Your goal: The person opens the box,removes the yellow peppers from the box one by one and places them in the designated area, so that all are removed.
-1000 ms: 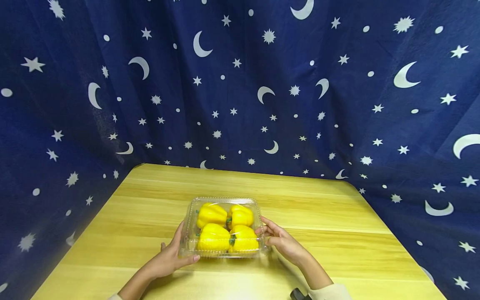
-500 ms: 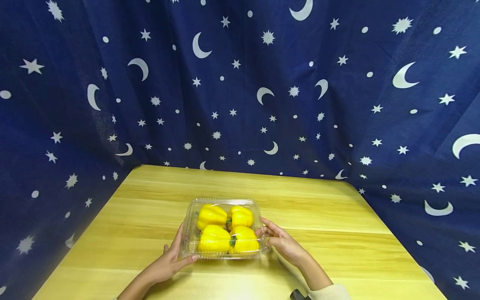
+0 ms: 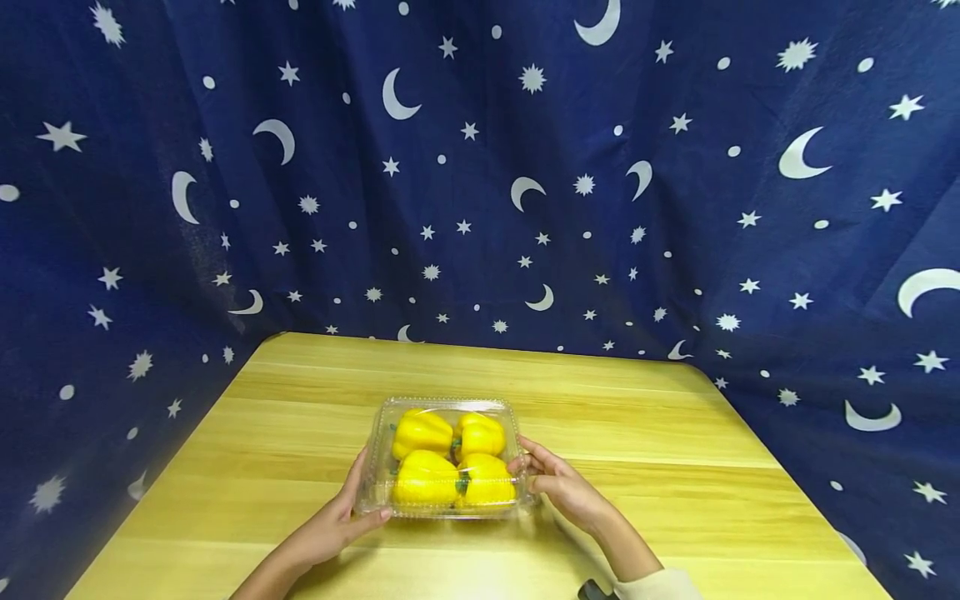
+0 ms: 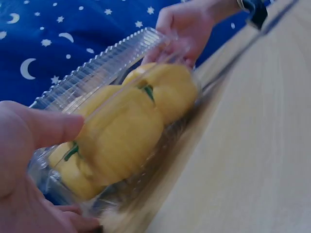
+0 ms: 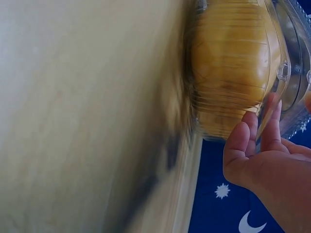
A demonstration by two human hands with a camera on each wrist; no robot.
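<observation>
A clear plastic clamshell box (image 3: pixel 382 500) with its lid down holds several yellow bell peppers (image 3: pixel 425 477) with green stems. My left hand (image 3: pixel 327 527) grips the box's left side, thumb on the near left corner. On the right side, my right hand (image 3: pixel 573 493) holds the box between thumb and fingers. The left wrist view has the left thumb against the clear wall beside the peppers (image 4: pixel 121 131), with the right hand (image 4: pixel 187 29) at the far end. In the right wrist view the right hand's fingertips (image 5: pixel 250 119) touch the box edge.
The box is over a light wooden table (image 3: pixel 637 417). Behind and beside the table hangs a dark blue curtain (image 3: pixel 480 183) with white moons and stars. A black band (image 3: pixel 592 590) shows at the right wrist.
The view has shifted very slightly. Both hands still hold the box in nearly the same place, and the left thumb lies slightly farther left along its near edge.
</observation>
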